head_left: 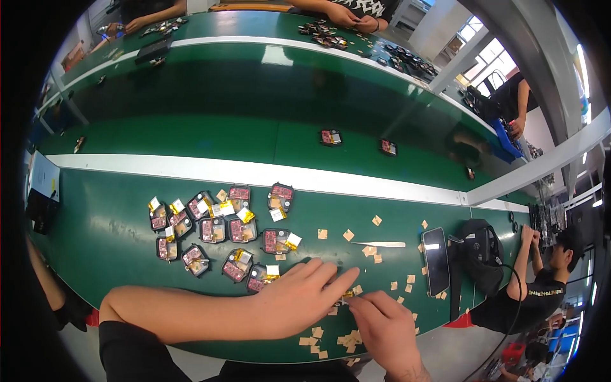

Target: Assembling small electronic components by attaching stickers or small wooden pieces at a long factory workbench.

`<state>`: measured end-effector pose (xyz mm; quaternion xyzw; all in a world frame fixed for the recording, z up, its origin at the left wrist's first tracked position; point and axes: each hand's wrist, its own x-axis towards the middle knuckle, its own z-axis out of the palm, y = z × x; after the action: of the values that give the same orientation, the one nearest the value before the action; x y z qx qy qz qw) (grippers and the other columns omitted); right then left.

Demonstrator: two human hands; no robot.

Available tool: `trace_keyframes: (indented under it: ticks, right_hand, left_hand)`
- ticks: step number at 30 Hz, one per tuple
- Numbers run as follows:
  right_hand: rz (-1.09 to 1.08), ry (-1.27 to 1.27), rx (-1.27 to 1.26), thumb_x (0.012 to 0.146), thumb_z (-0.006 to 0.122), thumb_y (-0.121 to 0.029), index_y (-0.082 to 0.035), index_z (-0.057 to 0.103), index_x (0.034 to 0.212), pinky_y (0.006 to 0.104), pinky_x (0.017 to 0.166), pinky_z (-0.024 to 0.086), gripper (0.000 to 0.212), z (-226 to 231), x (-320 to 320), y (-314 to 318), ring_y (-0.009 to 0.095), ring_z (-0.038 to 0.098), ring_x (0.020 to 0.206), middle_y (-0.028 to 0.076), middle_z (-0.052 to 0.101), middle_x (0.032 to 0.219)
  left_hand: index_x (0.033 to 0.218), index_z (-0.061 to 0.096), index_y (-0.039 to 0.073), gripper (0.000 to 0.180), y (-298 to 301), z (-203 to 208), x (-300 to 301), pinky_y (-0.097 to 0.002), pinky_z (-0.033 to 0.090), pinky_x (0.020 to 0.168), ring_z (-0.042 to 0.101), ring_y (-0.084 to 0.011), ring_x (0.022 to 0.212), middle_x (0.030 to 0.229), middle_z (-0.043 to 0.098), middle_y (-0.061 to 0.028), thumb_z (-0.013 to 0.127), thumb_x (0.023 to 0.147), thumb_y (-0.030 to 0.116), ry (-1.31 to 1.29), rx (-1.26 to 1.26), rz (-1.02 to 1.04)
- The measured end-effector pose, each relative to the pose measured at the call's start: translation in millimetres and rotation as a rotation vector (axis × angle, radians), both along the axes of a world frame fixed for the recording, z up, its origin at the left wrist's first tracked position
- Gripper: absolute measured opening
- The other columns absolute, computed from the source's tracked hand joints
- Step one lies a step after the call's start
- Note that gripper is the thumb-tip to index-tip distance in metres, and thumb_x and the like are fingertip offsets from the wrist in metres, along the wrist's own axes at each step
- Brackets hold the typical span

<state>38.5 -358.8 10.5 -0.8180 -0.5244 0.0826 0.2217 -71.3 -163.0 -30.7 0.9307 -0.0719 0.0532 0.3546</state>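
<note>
My left hand (299, 296) reaches in from the left, fingers bent over a small item near the table's front edge. Meeting it there is my right hand (385, 321), its thumb and fingertips pinched together. Between the hands only a bit of yellow and pale silver shows; the rest is hidden. Beside my left hand lies an open black case (258, 278) with a red circuit board and a silver battery cell. Several similar cases (213, 230) are spread at the left. Small tan square pads (347, 340) lie around my right hand.
White-handled tweezers (382, 244), a phone (436, 261) and a black pouch (478, 245) lie on the right. Beyond a white rail (254, 175), a green conveyor belt (254, 137) carries a few cases (331, 137). A co-worker (538, 286) sits at right; others work across.
</note>
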Motion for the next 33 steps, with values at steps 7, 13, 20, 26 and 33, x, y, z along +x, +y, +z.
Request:
trace_keyframes:
  ticks: [7, 13, 20, 26, 33]
  right_hand:
    - [0.013, -0.147, -0.197, 0.091, 0.072, -0.007, -0.01, 0.072, 0.097, 0.0389, 0.059, 0.056, 0.007, 13, -4, 13, 0.029, 0.069, 0.07, 0.005, 0.064, 0.088]
    - [-0.058, 0.085, -0.037, 0.089, 0.077, -0.002, -0.006, 0.075, 0.11, 0.0353, 0.063, 0.058, 0.022, -8, 4, -2, 0.025, 0.072, 0.075, 0.007, 0.068, 0.096]
    - [-0.215, 0.312, 0.178, 0.088, 0.082, 0.0, -0.006, 0.078, 0.108, 0.0289, 0.062, 0.056, 0.021, -28, 2, -20, 0.02, 0.07, 0.071, 0.008, 0.069, 0.096]
    - [-0.074, 0.161, 0.158, 0.084, 0.086, -0.006, -0.009, 0.078, 0.116, 0.0255, 0.058, 0.054, 0.033, -24, 9, -17, 0.014, 0.067, 0.069, 0.002, 0.067, 0.107]
    - [0.149, -0.029, 0.142, 0.078, 0.079, -0.003, -0.014, 0.077, 0.12, 0.0259, 0.061, 0.059, 0.044, -39, 19, -24, 0.014, 0.071, 0.081, -0.001, 0.067, 0.113]
  left_hand:
    - [0.147, 0.051, 0.0, 0.063, -1, -9, 0, -0.0434, 0.051, 0.092, 0.058, -0.0332, 0.106, 0.112, 0.056, -0.0134, 0.078, 0.092, 0.017, -0.09, -0.025, -0.007]
    - [0.138, 0.055, 0.004, 0.053, 0, -7, 1, -0.0433, 0.051, 0.094, 0.058, -0.0323, 0.11, 0.113, 0.057, -0.0117, 0.078, 0.092, 0.017, -0.037, -0.049, -0.019]
    - [0.137, 0.056, 0.006, 0.052, 1, -8, 0, -0.0435, 0.052, 0.096, 0.059, -0.0314, 0.112, 0.113, 0.057, -0.0107, 0.078, 0.092, 0.017, -0.054, -0.04, -0.009]
    - [0.123, 0.064, 0.011, 0.035, 4, -9, 1, -0.0409, 0.053, 0.092, 0.062, -0.0292, 0.108, 0.111, 0.061, -0.0086, 0.078, 0.092, 0.021, -0.031, 0.015, -0.052]
    - [0.101, 0.067, 0.014, 0.016, 4, -13, 0, -0.0363, 0.053, 0.084, 0.063, -0.0236, 0.107, 0.114, 0.064, -0.0063, 0.072, 0.086, 0.019, -0.222, 0.161, -0.111]
